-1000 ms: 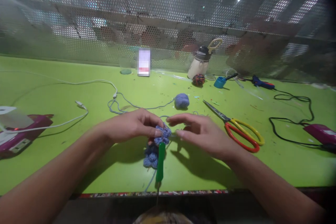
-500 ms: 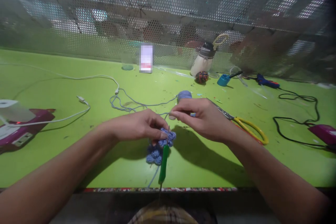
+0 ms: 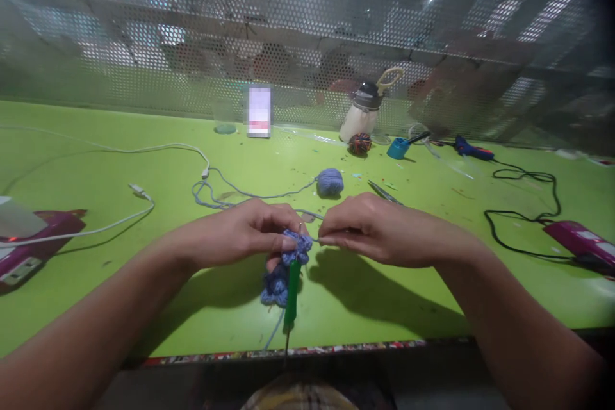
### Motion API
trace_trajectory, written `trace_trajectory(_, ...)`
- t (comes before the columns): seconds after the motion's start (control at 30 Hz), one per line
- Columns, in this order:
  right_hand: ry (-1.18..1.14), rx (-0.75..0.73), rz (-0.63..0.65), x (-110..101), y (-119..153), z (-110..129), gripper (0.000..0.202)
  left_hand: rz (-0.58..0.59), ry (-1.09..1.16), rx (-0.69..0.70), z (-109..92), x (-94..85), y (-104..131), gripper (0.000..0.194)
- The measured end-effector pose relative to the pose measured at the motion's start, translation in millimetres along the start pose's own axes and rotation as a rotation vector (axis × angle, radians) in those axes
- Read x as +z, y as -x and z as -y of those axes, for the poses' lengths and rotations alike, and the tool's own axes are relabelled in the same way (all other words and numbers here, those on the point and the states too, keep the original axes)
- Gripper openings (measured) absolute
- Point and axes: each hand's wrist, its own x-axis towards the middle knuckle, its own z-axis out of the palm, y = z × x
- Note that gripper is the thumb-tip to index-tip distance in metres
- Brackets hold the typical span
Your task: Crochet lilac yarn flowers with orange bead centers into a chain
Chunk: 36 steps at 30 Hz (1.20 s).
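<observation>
My left hand [image 3: 257, 230] pinches a blue-purple crochet piece [image 3: 298, 247] with puffy, flower-like lumps, part of which hangs below the fingers. A crochet hook with a green handle [image 3: 291, 291] stands in the work, its thin metal tip just above the stitches and its other end pointing toward me. To the right, my right hand [image 3: 375, 230] is closed on the yarn strand [image 3: 314, 241], holding it a short way from the piece. The strand's ball of yarn [image 3: 330, 183] lies on the table behind my hands. A loose tail of yarn [image 3: 275, 330] dangles below the piece.
Scissors [image 3: 383, 192] lie partly hidden behind my right forearm. Farther back are a phone [image 3: 259, 112], a bottle [image 3: 360, 112], a multicolour yarn ball [image 3: 360, 143], a blue pot [image 3: 398, 148] and a glue gun [image 3: 473, 148]. Power strips [image 3: 33, 250] and cables sit at both sides.
My right hand has come down and nearer the table's front edge with the strand, uncovering the yarn ball. My left hand still holds the piece with the hook in it. The view has shifted slightly.
</observation>
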Motion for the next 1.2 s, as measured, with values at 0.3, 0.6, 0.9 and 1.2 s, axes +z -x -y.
trace_trajectory(0.3,-0.072,-0.123,-0.033,0.0,-11.6,-2.1,0.02,0.047,0.064,0.041,1.7,-2.5,1.9,0.013)
trace_trajectory(0.6,-0.326,0.105,-0.103,2.3,-5.7,-22.0,0.031,-0.035,0.182,-0.029,5.9,-5.0,-1.6,0.014)
trace_trajectory(0.9,-0.45,-0.115,-0.238,5.2,-29.2,-1.3,0.023,0.066,0.135,-0.045,6.8,6.4,-7.6,0.015)
trace_trajectory(1.2,-0.671,0.228,-0.388,31.4,-21.7,-22.7,0.028,-0.056,0.185,-0.017,8.4,6.9,-3.5,0.013)
